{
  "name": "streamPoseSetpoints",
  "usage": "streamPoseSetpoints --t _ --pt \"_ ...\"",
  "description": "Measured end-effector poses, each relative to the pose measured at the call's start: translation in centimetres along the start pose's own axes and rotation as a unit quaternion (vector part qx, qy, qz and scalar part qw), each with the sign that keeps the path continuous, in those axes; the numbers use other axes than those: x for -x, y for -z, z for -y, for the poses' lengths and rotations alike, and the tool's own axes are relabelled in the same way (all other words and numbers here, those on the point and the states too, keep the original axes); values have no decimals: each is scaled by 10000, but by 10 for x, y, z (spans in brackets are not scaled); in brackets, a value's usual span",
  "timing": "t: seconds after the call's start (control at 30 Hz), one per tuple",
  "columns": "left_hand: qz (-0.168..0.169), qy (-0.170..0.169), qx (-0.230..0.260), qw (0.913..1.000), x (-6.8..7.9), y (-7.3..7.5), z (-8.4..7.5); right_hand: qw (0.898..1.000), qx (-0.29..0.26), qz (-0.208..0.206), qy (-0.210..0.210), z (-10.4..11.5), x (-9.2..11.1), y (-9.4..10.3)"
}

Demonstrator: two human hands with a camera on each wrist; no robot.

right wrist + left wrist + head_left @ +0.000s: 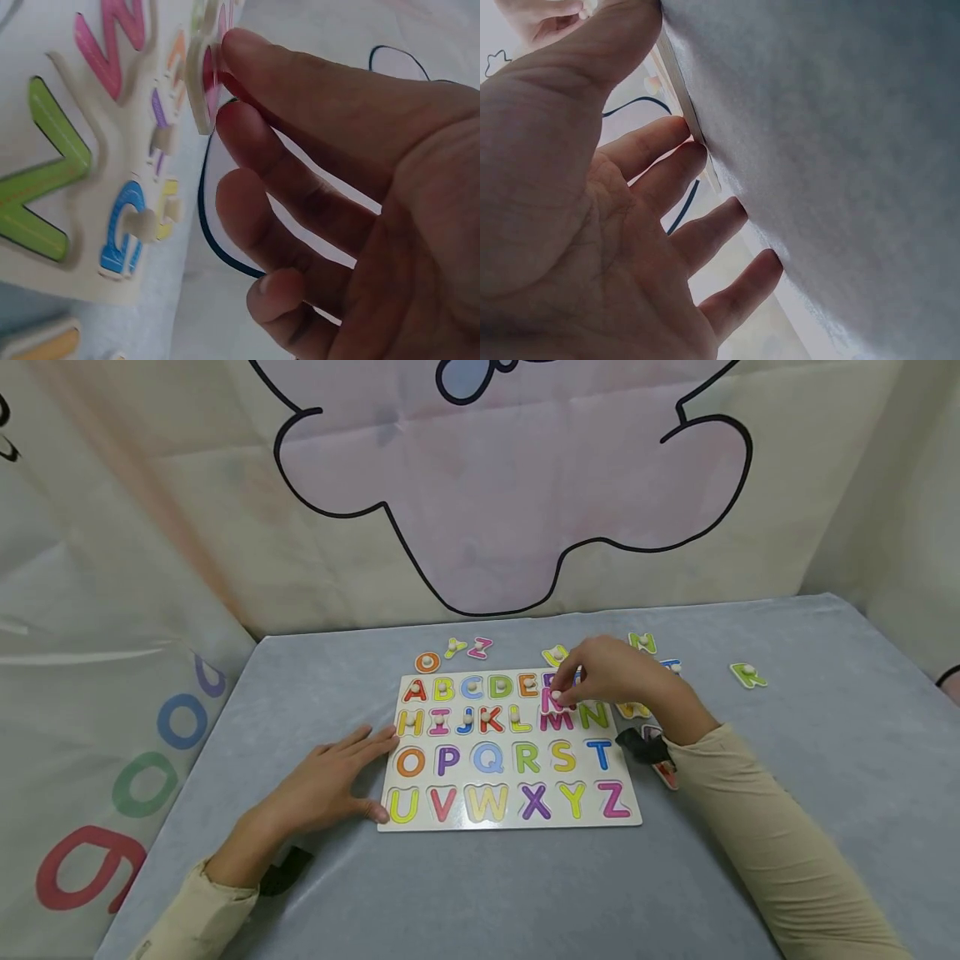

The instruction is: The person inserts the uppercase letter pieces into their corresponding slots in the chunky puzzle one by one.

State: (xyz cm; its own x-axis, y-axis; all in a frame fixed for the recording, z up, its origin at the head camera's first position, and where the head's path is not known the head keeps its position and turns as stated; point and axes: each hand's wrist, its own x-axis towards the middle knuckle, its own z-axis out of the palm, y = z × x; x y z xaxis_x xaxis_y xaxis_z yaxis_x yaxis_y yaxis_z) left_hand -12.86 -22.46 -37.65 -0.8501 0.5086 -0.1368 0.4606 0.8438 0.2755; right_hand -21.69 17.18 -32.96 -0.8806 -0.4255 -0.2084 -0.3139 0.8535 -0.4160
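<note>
A white wooden alphabet board (465, 770) lies on the table, its two upper rows mostly filled with knobbed letter pieces. My right hand (611, 672) pinches a pink letter piece (550, 701), seemingly the M, by its white knob between thumb and fingers. This piece hovers just above the pink M recess (556, 722); in the right wrist view the held piece (202, 82) is tilted edge-on, apart from the board. My left hand (326, 785) rests with spread, fairly straight fingers along the board's left edge, thumb at the lower-left corner.
Loose letters lie behind the board: an orange O (427, 662), a yellow Y (454, 647) and a pink Z (480, 648). To the right are a green N (642, 643), a green R (748, 675) and a red piece (666, 775). A printed cloth (465, 543) hangs behind the table.
</note>
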Motion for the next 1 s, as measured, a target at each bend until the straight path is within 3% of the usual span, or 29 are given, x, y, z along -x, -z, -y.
streamPoseSetpoints --t 0.23,0.5,0.7,1.0 --pt "-54 -31 8 10000 1 1 -1 9992 -1 290 -287 4 -4 -10" --pt "93 68 11 9999 5 -1 -3 9986 19 469 -243 3 -3 -22" --pt "-76 -105 -51 9999 2 -1 -3 9989 232 355 -208 2 -1 -21" --pt "-5 70 -2 10000 2 0 -2 9983 244 481 -214 7 -5 -19"
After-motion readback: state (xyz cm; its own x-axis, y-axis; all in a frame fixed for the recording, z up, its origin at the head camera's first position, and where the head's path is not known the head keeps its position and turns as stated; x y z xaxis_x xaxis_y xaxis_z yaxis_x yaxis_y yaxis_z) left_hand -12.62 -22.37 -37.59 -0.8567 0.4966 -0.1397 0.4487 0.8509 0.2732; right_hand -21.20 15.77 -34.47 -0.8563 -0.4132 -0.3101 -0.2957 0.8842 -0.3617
